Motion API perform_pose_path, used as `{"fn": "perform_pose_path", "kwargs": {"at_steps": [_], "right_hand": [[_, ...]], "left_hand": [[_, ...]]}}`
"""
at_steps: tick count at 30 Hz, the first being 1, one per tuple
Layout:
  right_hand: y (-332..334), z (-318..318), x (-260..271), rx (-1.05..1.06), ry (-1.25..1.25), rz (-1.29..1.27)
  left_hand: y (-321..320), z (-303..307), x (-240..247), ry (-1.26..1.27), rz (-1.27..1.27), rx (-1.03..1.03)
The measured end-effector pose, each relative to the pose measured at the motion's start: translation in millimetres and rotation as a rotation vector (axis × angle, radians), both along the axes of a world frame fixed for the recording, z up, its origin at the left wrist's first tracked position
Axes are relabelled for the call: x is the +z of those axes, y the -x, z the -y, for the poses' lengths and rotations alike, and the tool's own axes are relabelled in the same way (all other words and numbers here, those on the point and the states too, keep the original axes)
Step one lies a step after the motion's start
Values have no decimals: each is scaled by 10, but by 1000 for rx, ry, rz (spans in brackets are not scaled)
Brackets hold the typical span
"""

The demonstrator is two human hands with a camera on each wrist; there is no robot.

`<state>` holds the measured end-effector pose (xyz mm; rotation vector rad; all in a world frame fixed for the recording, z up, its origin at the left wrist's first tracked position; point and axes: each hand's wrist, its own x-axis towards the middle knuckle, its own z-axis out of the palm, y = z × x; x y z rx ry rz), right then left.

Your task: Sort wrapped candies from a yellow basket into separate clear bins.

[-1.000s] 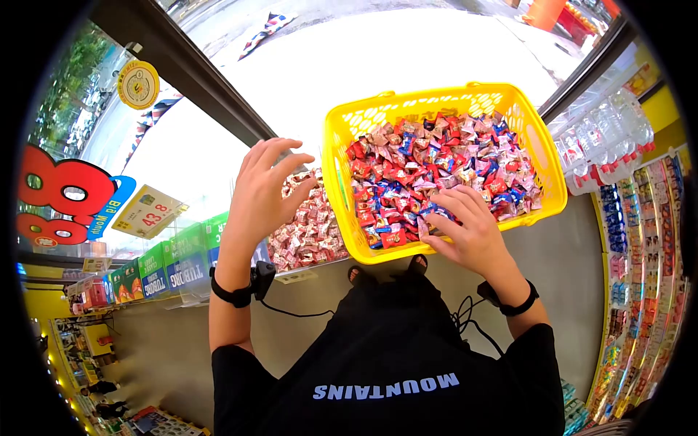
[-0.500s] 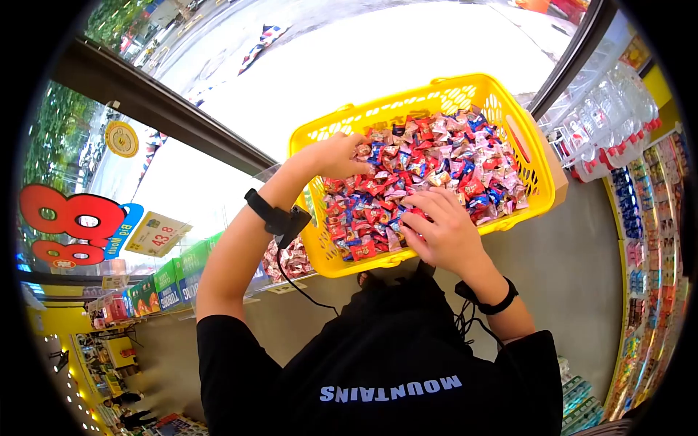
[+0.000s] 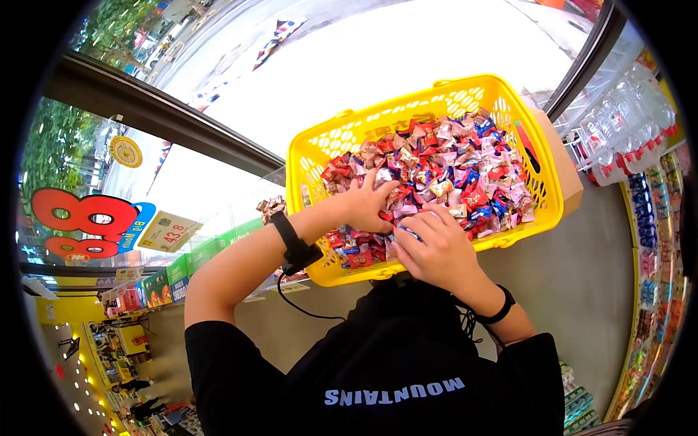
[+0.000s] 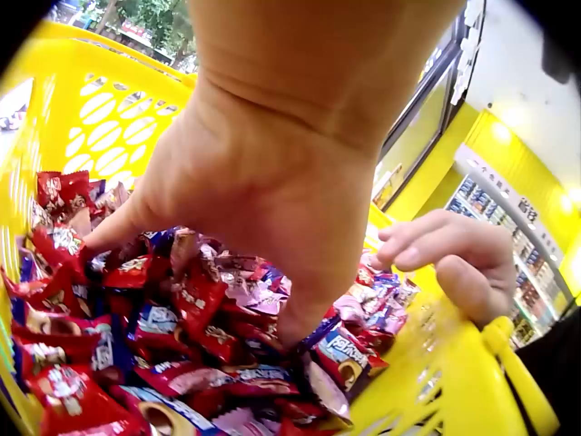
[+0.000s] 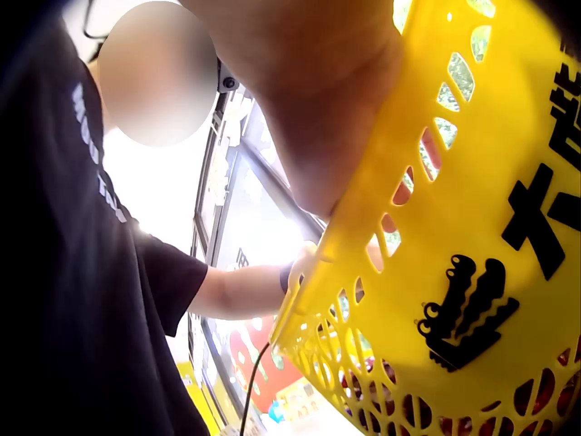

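Many small wrapped sweets in red, blue and pink lie in a yellow basket. Over the basket's near left part my left hand reaches in with fingers spread. The left wrist view shows its thumb and fingers touching the sweets, nothing visibly gripped. My right hand is over the near rim with fingers loosely bent; in the left wrist view this hand shows no sweet between its fingers. The basket wall hides its fingertips from the right wrist view.
A cardboard box stands beneath the basket's right side. Left of it are more sweets, green cartons and a price card. Bottled water and stocked shelves line the right. Glass panes border the left.
My left hand has come from over the sweets left of the basket, into the basket, then nearer my right hand. In the head view the basket sits further left than at first.
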<state>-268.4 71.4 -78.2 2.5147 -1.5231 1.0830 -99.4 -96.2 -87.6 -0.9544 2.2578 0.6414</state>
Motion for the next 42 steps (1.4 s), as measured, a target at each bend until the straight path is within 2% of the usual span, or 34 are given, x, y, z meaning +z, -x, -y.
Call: {"fn": "perform_pose_path", "kwargs": {"at_steps": [3, 7, 11, 17, 21, 23, 24, 29, 33, 37, 38, 42], "right_hand": [[-9, 26, -15, 5, 28, 1], [-9, 31, -23, 13, 28, 5], [-17, 38, -24, 2, 35, 14], [-37, 42, 15, -37, 44, 26], [-36, 2, 10, -37, -18, 32], [-22, 7, 4, -35, -40, 34], [-25, 7, 1, -37, -40, 34], [-40, 31, 28, -48, -38, 36], [-61, 51, 41, -50, -39, 32], [-57, 46, 60, -36, -100, 12], [-73, 46, 69, -24, -117, 12], [-39, 45, 126, 16, -187, -16]], "left_hand": [[-64, -78, -195, 51, -56, -73], [-34, -191, 2, -13, -8, -13], [-124, -96, 101, -40, -54, -58], [-244, 245, 309, -127, -251, -70], [-304, 386, 863, 37, -232, 166], [-626, 419, 909, 360, -270, 107], [-806, 401, 914, 435, -327, 136], [-1441, -11, 617, 687, -565, 258], [-1379, -405, 257, 627, -681, 453], [-1424, -407, -58, 585, -885, 617], [-1444, -418, -97, 535, -881, 639], [-1420, -425, -174, 646, -713, 626]]}}
